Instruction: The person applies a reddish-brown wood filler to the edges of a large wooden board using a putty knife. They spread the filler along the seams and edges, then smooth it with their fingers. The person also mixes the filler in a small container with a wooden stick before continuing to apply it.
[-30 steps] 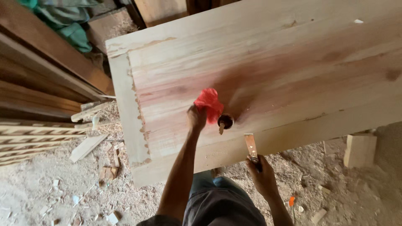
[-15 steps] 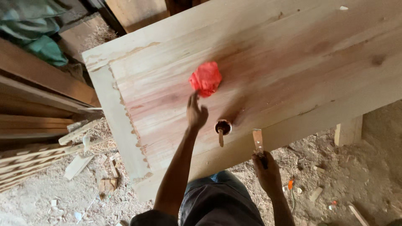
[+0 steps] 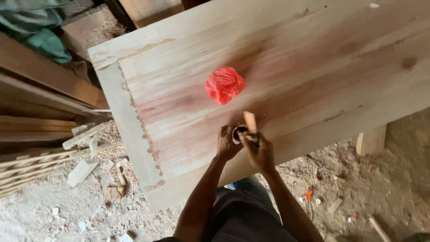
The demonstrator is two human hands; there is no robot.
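A small dark cup (image 3: 239,133) sits on the wooden panel (image 3: 313,76) near its front edge, gripped by the left hand (image 3: 227,143). The right hand (image 3: 259,151) clasps a flat wooden stick (image 3: 250,122) angled over the cup. A red crumpled bag (image 3: 225,84) lies just beyond, unobstructed (scrap wood (image 3: 80,170) litters the floor). Half a second ago the left hand was by the bag and the right hand was off the panel's edge.

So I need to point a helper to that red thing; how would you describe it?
Find the big pale wooden panel. Near its middle, just beyond the person's hands, lies a crumpled red plastic bag. It is the only bright red lump on the wood.
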